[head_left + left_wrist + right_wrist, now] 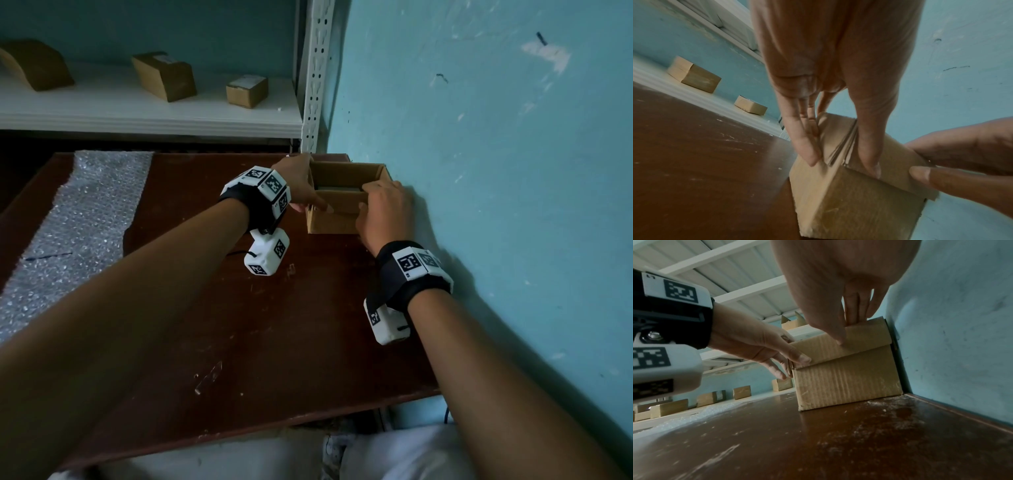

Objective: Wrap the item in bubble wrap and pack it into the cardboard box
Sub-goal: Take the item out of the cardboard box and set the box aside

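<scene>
Hands at the cardboard box [330,222]
Right hand [385,212] is pinching the near flap [865,340] (thumb outside); left hand [299,186] is pressing straight fingers on the left side.

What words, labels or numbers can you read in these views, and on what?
No text reads clearly.
White wrist marker blocks: black square codes; tiny characters beside them, too small to read.
Pale label on the small brown box on the white shelf: blurred.
Open brown cardboard box on the table: no print visible.
</scene>
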A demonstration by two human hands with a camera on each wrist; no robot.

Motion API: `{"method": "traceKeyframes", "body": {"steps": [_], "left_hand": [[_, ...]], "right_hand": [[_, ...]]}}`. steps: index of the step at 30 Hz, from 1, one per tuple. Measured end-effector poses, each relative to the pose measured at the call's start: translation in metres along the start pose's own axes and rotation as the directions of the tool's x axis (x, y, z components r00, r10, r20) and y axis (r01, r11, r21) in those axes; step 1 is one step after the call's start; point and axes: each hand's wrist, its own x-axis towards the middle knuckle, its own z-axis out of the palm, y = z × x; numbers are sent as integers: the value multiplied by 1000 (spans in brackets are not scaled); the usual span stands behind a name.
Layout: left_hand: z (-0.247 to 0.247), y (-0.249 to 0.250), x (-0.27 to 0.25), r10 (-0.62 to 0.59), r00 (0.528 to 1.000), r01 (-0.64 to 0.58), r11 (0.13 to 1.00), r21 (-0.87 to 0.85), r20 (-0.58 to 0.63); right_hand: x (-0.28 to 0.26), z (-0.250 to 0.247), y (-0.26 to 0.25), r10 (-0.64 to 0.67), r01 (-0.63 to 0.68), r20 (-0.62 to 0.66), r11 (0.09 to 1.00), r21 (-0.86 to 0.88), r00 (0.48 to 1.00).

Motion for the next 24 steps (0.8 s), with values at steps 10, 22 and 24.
{"method": "traceKeyframes", "body": {"steps": [10,22,24], "left_hand": [[1,0,-16,69,996,-52,959,280,-52],[-77,-92,-134,-89,972,150,948,282,-219],[-95,-115,-164,-137,954,197,956,217,-266]], "right_hand": [[-6,-5,-4,3,-6,60,998,60,998],[-23,-28,-43,-30,20,63,986,163,998],[-27,-34,-59,-56,43,64,980,192,996]]}}
